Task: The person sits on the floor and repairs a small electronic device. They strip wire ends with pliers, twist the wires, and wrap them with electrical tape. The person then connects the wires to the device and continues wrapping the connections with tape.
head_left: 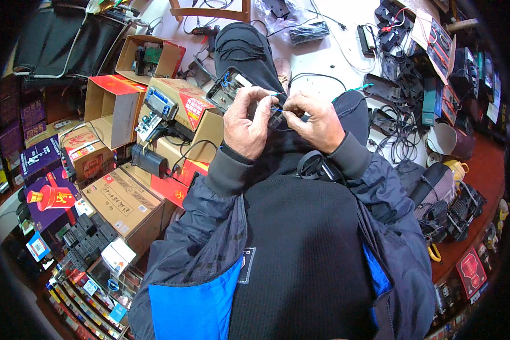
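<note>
Both of my hands meet above my lap, in front of my black trousers. My left hand [249, 120] is closed in a pinch, with thin wires at its fingertips. A short blue wire [277, 110] runs across the gap to my right hand [316, 120], whose thumb and forefinger are pinched on it. Just left of and beyond my left hand, an opened device housing [223, 98] rests by my left thigh, with blue wires showing inside. My left hand hides part of it. The exact wire ends between my fingers are too small to make out.
Cardboard boxes [122, 201] crowd my left side, with a black adapter [149, 161] and a circuit board [148, 124] on them. Tangled black cables [399, 129] and casings lie on the floor at right. A wooden stool frame [209, 11] stands ahead.
</note>
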